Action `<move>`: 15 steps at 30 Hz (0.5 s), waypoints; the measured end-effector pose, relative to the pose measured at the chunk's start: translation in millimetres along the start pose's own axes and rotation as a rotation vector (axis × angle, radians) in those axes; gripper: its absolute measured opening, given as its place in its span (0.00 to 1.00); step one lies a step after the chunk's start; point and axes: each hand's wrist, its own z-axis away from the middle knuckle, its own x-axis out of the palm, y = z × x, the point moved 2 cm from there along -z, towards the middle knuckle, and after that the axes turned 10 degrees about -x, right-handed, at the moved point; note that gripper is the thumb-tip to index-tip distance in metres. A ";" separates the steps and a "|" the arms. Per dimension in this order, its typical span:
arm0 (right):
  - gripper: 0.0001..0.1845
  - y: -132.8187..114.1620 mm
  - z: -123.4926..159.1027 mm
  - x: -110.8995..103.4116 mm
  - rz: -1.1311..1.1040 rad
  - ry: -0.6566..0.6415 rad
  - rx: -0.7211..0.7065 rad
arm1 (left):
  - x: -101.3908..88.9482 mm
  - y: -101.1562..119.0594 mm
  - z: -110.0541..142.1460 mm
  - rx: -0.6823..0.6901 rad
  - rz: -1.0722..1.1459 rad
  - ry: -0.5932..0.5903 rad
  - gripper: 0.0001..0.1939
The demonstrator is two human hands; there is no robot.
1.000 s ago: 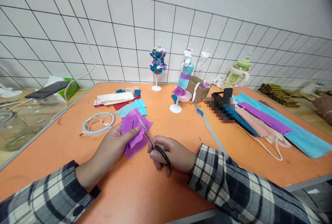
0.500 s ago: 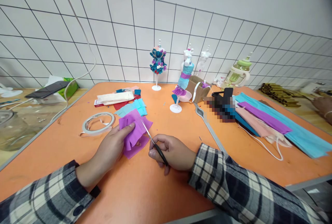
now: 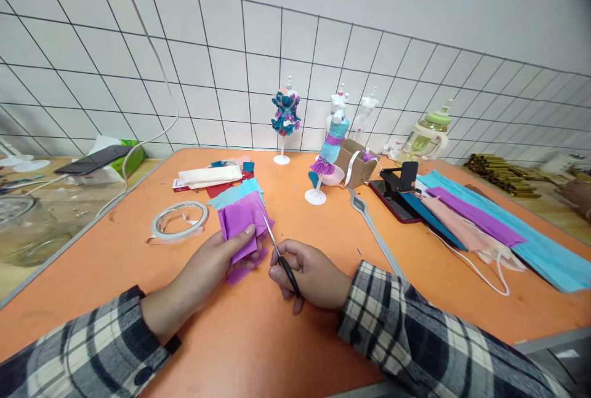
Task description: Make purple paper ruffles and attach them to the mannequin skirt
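Folded purple crepe paper point(image 3: 239, 222) is pinched between the thumb and fingers of my left hand point(image 3: 217, 262), a loose purple layer hanging below. My right hand point(image 3: 309, 275) is closed round the black handles of a pair of scissors point(image 3: 287, 272). The slim metal blades point up and away, their tips at the right edge of the purple paper. Whether the blades are parted I cannot tell. Just beyond the paper lie light blue paper pieces point(image 3: 237, 194). A roll of double-sided tape point(image 3: 179, 221) rests left of my left hand.
Small dress forms stand at the back, one in dark blue ruffles point(image 3: 285, 114), another in light blue and purple point(image 3: 330, 147). Behind is a brown paper box point(image 3: 356, 161). Coloured paper strips point(image 3: 480, 213) and a phone with stand point(image 3: 392, 201) lie right. A green-lidded bottle point(image 3: 425, 135) stands behind.
My left thumb has shifted lower and further right over the purple paper, which now sits more upright and folded. The scissors stay at its right edge in my right hand. The view has shifted slightly.
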 end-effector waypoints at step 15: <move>0.19 3.4 -1.2 3.8 -0.008 -0.019 -0.001 | -0.5 2.7 2.1 0.030 -0.190 0.116 0.26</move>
